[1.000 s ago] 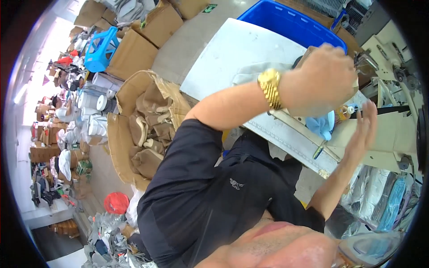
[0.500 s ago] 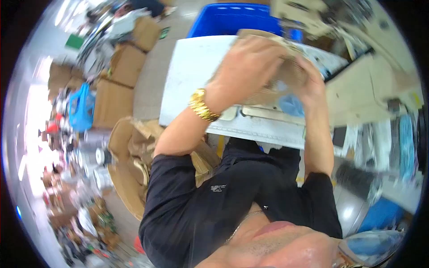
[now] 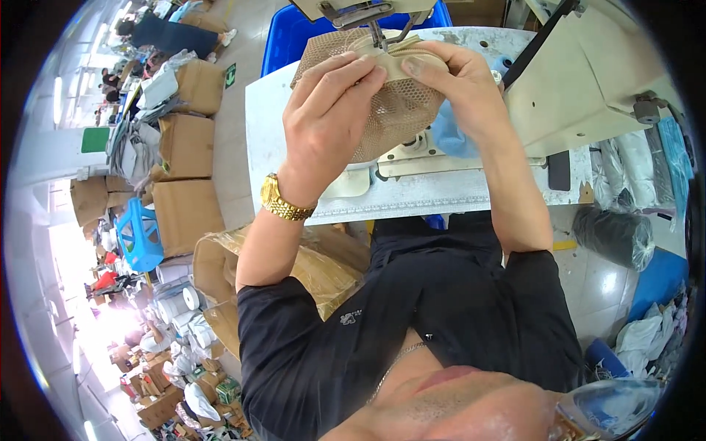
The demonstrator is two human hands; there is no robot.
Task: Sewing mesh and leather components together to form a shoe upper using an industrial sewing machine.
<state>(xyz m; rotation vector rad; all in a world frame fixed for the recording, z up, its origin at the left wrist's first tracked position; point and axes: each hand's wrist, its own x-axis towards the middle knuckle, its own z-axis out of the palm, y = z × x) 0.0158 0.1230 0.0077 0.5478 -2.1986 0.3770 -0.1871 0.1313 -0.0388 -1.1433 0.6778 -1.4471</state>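
Note:
A tan mesh fabric piece (image 3: 401,110), with a zipper (image 3: 403,48) along its upper edge, is bunched under the presser foot and needle (image 3: 380,37) of a beige sewing machine (image 3: 603,81). My left hand (image 3: 327,106) is closed on the fabric's edge left of the needle, fingertips pressed close to the foot. On the other side, my right hand (image 3: 456,77) pinches the zippered edge between thumb and fingers. Behind the mesh, a light blue item (image 3: 450,134) rests on the machine bed, partly covered by my right forearm.
The white worktable (image 3: 276,147) has a ruler strip (image 3: 441,207) along its near edge. A blue bin (image 3: 283,40) stands behind it. An open cardboard box (image 3: 323,272) is beside my left elbow. Cartons (image 3: 187,213) line the left, and a dark wrapped roll (image 3: 614,237) lies right.
Both hands have brought the mesh piece up to the needle area, where it now sits under the presser foot. The view has shifted, and the machine head now shows at the top.

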